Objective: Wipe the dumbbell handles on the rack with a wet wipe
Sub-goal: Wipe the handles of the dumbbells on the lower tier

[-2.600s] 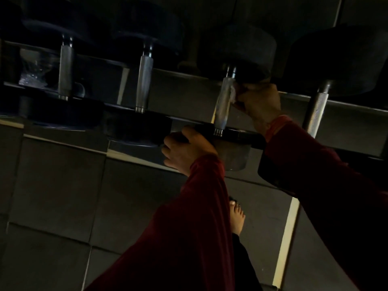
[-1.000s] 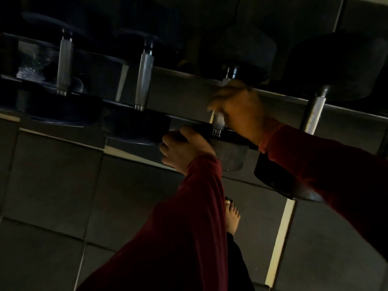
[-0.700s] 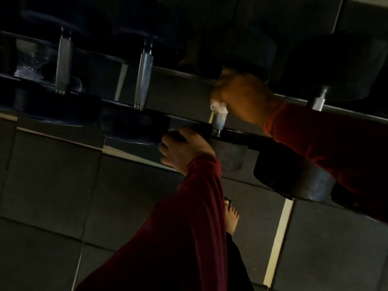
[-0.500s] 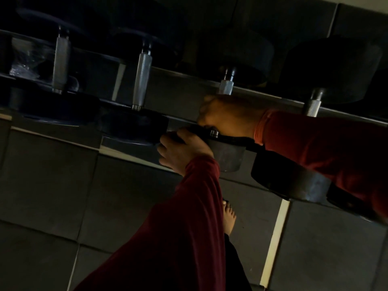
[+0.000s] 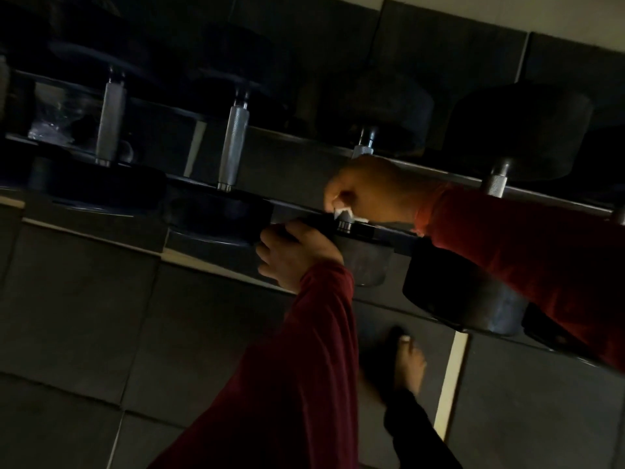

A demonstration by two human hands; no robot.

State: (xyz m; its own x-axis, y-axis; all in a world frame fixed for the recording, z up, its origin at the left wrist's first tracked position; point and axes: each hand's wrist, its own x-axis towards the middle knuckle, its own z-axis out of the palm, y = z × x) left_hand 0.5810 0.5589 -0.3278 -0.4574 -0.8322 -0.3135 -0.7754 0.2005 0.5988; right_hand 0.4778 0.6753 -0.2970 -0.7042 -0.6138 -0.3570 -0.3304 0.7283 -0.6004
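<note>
Dim light falls on dark square floor mats [image 5: 77, 299] divided by pale seams, beneath a metal dumbbell rack [image 5: 297, 140] that crosses the tilted view from upper left to right. Four dumbbells with black round heads sit on the rack, their knurled steel handles running front to back. A person in dark red sleeves stands at the third dumbbell [image 5: 389, 106] from the left. The right hand [image 5: 375, 191] is curled around the near end of that dumbbell's handle [image 5: 362, 151], with a white wet wipe [image 5: 345, 211] bunched between the fingers and the steel; only a short length of handle shows above the hand and a bright collar just below it. The left hand [image 5: 294, 255] grips the edge of the same dumbbell's near head [image 5: 368, 262], fingers curled over its rim. The two hands are close together but not touching. The neighbouring handle to the left [image 5: 235, 147] and the one at far left [image 5: 110, 125] stand bare, while the handle to the right [image 5: 494, 181] is partly hidden behind the right sleeve [image 5: 527, 252]. Crumpled clear plastic [image 5: 54, 130] lies behind the far-left dumbbell. A bare foot [image 5: 411, 363] stands on the mat below the rack, beside a dark trouser leg. No brand mark, weight number or other writing can be read in the gloom.
</note>
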